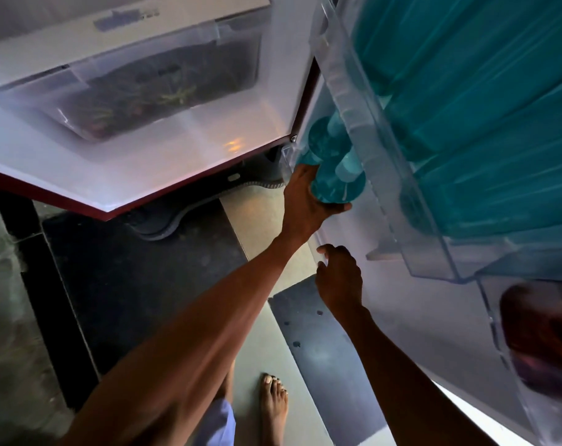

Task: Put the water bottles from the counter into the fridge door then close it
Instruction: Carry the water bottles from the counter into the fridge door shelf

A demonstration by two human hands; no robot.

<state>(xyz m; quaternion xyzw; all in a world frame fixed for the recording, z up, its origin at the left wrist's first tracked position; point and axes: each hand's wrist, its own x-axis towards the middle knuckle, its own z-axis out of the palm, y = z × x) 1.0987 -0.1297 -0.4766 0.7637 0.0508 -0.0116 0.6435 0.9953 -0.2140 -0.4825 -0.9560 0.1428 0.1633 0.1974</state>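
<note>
Bottle [332, 185] wrapped by left hand [305, 204] fingers [340, 207], right hand [340, 278] apart below

Fridge body [164, 162] sits far left, its drawer [135, 94] inside; the open fridge door [411, 320] runs down the right. Bottles [318, 146] stand in the lower door shelf, far end, under the upper door shelf [402, 175]. Left hand [305, 201] is on the nearest bottle [336, 188]; right hand [340, 278] is nearer, against the door's inner edge. Bare foot [273, 403] on the floor [267, 355], near centre
</note>
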